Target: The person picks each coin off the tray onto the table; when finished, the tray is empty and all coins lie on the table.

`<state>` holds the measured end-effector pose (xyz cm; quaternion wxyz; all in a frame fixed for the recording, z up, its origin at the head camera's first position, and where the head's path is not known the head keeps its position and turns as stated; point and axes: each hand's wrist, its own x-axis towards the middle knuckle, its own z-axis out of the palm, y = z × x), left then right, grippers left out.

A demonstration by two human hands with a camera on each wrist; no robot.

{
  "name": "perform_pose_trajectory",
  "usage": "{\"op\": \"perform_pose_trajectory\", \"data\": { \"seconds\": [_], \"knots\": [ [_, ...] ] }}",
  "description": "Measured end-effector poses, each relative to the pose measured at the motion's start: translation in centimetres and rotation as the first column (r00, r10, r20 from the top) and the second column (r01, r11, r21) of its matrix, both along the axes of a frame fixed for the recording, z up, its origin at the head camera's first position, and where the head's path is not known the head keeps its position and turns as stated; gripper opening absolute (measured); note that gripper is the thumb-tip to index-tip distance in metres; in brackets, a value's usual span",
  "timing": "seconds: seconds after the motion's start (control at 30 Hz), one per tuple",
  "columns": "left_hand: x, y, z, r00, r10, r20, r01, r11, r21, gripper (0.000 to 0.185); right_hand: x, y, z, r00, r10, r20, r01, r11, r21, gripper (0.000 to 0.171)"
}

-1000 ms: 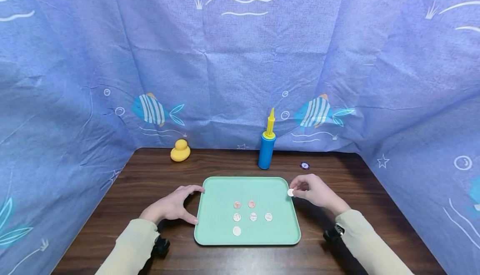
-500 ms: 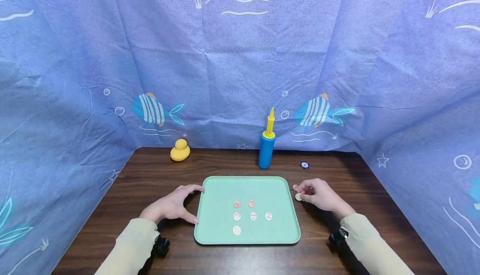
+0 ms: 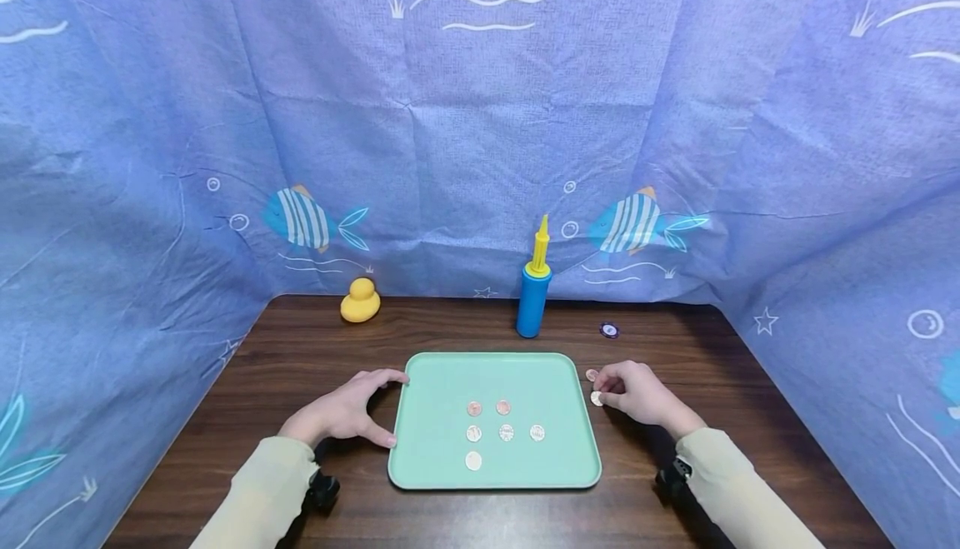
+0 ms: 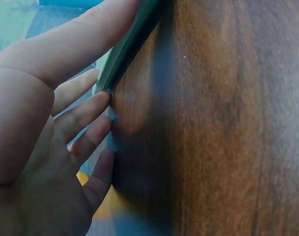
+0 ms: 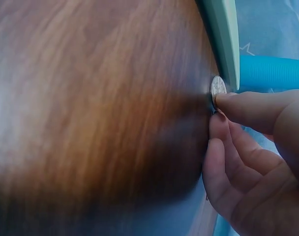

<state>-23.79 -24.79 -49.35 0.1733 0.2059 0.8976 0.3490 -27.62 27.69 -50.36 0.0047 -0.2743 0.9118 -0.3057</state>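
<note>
My right hand (image 3: 636,392) is just right of the mint green tray (image 3: 431,378), low over the table. Thumb and fingertips pinch a silver coin (image 5: 218,87), which stands tilted near the wood in the right wrist view. Just behind it lies a copper-coloured coin (image 3: 591,375), partly beside the fingers. My left hand (image 3: 339,409) spreads at the tray's left rim, thumb and index fingertips touching the edge, the other fingers loosely extended. Inside the tray, two copper coins (image 3: 474,408) form a back row, three silver coins (image 3: 507,432) a middle row, and one pale silver coin (image 3: 473,461) lies in front.
Behind the tray stands a blue and yellow hand pump (image 3: 532,299). A dark poker chip (image 3: 610,330) lies to its right, and a yellow rubber duck (image 3: 361,301) sits at the back left. A blue patterned cloth (image 3: 480,141) surrounds the brown table (image 3: 480,520).
My right hand has carried the silver coin from over the tray's right rim outward and down to the table, revealing the copper coin there. The left hand stays put.
</note>
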Motion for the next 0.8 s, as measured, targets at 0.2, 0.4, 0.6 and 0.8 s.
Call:
{"op": "perform_pose_trajectory", "data": {
  "seconds": [0.2,0.4,0.6,0.8],
  "knots": [
    [-0.03,-0.08,-0.16,1.000,-0.001,-0.004,0.001,1.000,-0.005,0.094,0.12,0.11,-0.08,1.000,-0.007,-0.013,0.008,1.000,0.018,0.012],
    [-0.04,-0.17,-0.19,1.000,-0.005,-0.006,0.005,1.000,-0.002,0.094,0.36,0.26,-0.20,1.000,-0.028,0.004,0.028,0.999,0.025,0.012],
    [-0.10,-0.20,-0.26,1.000,-0.010,-0.007,0.010,1.000,-0.004,0.094,0.46,0.10,-0.30,0.999,-0.040,-0.006,0.040,0.998,0.041,0.013],
    [-0.14,-0.15,-0.32,1.000,-0.013,-0.011,0.013,1.000,-0.003,0.094,0.37,-0.13,-0.26,0.995,-0.086,-0.043,0.088,0.995,0.048,0.014]
  ]
}}
